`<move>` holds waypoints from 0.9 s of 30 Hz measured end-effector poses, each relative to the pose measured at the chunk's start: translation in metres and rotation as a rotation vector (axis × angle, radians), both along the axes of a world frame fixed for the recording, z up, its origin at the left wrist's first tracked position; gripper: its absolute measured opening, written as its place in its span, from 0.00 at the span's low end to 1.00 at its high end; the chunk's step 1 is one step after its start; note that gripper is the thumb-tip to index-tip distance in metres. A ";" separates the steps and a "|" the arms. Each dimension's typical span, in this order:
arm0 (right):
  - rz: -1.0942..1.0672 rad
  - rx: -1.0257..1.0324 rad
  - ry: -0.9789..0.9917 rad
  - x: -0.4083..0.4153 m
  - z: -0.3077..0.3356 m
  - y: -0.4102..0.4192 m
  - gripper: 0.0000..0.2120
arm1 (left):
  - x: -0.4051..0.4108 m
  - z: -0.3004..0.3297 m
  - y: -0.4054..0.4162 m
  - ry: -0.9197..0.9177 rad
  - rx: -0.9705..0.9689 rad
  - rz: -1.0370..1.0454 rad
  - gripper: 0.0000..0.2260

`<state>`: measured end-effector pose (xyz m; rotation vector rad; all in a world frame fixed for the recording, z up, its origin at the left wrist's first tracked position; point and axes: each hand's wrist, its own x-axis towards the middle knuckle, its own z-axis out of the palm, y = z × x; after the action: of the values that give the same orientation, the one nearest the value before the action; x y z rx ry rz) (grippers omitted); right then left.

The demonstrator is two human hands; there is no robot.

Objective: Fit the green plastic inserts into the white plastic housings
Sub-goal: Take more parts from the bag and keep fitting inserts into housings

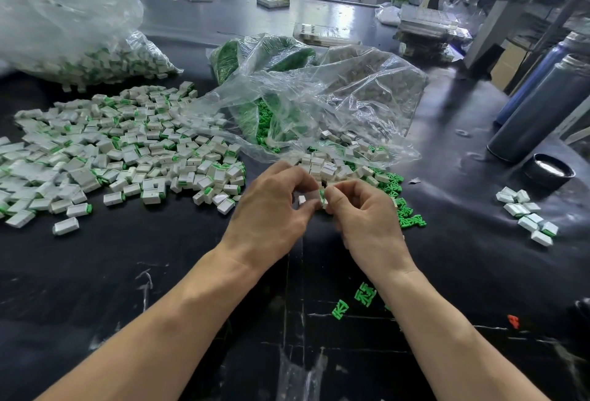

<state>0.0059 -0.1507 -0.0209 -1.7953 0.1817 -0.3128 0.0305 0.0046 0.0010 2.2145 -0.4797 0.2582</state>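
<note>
Both hands are meeting over a black, scuffed surface (159,288). The left hand (271,209) is curling its fingers round a small white boxy housing (314,197), and the right hand (364,218) is pinching a green insert (322,193) against the housing's end. The fingers are hiding most of both pieces, so how far the insert is sitting inside is hard to tell.

Left of the left hand, a wide heap (121,151) of white rectangular housings with green ends is spreading out. Just beyond the fingertips, a smaller pile (338,161) of white housings is spilling from a crinkled clear bag (319,103), which is also veiling green parts inside. Loose inserts (405,212), flat and lattice-shaped, are lying just right of the right hand, and two more (354,301) are lying beside the right forearm. Far right, a little cluster (526,215) of housings is sitting apart, near a dark cylindrical flask (542,106) lying tilted and its round cap (548,172).
</note>
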 end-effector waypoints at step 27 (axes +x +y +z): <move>-0.145 -0.322 0.100 0.003 0.006 -0.020 0.09 | 0.030 0.033 0.057 0.241 0.788 0.467 0.11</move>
<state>0.0086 -0.1706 -0.0150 -2.1229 0.3502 -0.3715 0.0609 0.0615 0.0341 3.0680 0.1165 0.0323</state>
